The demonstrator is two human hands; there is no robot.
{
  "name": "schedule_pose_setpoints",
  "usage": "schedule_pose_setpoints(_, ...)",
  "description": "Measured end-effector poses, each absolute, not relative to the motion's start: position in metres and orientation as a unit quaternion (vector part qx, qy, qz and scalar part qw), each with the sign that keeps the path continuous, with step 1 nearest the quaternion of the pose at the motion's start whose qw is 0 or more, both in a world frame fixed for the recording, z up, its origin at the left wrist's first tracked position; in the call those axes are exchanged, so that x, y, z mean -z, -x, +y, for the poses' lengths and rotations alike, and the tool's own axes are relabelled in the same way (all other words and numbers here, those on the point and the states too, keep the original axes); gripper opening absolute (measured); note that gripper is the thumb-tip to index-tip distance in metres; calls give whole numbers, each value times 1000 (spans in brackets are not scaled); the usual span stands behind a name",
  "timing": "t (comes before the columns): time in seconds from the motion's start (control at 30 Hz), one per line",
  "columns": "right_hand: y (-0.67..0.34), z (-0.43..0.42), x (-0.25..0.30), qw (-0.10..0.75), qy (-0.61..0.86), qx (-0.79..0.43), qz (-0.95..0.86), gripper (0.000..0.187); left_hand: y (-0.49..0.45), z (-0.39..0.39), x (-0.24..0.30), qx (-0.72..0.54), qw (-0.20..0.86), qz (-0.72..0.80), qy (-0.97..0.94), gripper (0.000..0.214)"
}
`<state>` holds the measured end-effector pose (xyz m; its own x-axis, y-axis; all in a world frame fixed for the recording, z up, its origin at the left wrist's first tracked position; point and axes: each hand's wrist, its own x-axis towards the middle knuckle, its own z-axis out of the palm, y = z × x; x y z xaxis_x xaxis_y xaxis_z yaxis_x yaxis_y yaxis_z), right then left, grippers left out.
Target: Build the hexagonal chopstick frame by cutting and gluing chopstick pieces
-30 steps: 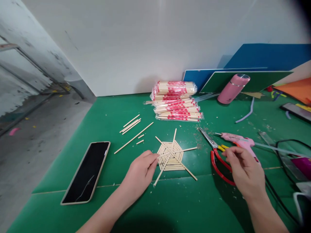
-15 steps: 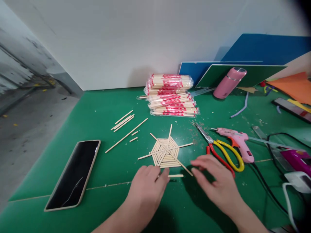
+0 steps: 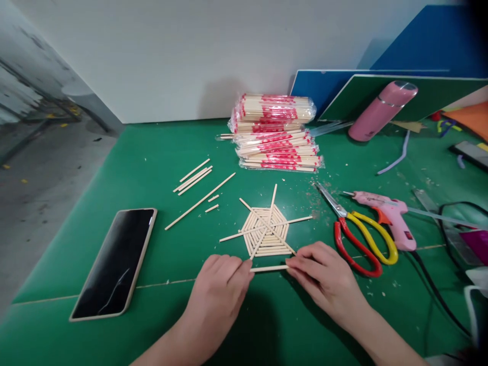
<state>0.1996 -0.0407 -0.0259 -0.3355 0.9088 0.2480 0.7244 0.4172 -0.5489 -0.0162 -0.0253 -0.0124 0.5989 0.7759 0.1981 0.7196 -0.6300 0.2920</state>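
Note:
A flat hexagonal web of wooden sticks [image 3: 267, 231] lies on the green table [image 3: 152, 152], with long spokes crossing its middle. Just below it a short wooden stick [image 3: 269, 268] lies level. My left hand [image 3: 223, 287] pinches the stick's left end, and my right hand [image 3: 326, 279] pinches its right end, close to the web's lower edge. Fingers of both hands are closed on the stick.
A black phone [image 3: 114, 262] lies at the left. Loose sticks [image 3: 196, 190] lie left of the web. Wrapped chopstick bundles [image 3: 274, 132] are stacked behind. Red-and-yellow scissors [image 3: 360, 236], a pink glue gun [image 3: 389, 216], a pink bottle [image 3: 381, 109], cables and coloured boards sit to the right.
My right hand left the scissors and glue gun, came left to the short stick below the web and took its right end. My left hand slid down from the web to the stick's left end.

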Motion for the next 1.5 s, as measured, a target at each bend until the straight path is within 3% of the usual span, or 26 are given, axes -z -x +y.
schedule_pose_setpoints(0.47, -205, -40, 39, 234, 556, -174, -778, 18, 25, -17, 28, -154, 140, 469, -858, 18)
schedule_pose_setpoints(0.7, -209, -42, 39, 273, 593, -178, -737, 26, 26, -17, 30, -170, 142, 471, -854, 17)
schedule_pose_setpoints(1.5, -207, -41, 41, 283, 601, -190, -722, 17, 36, -8, 14, -158, 82, 415, -892, 27)
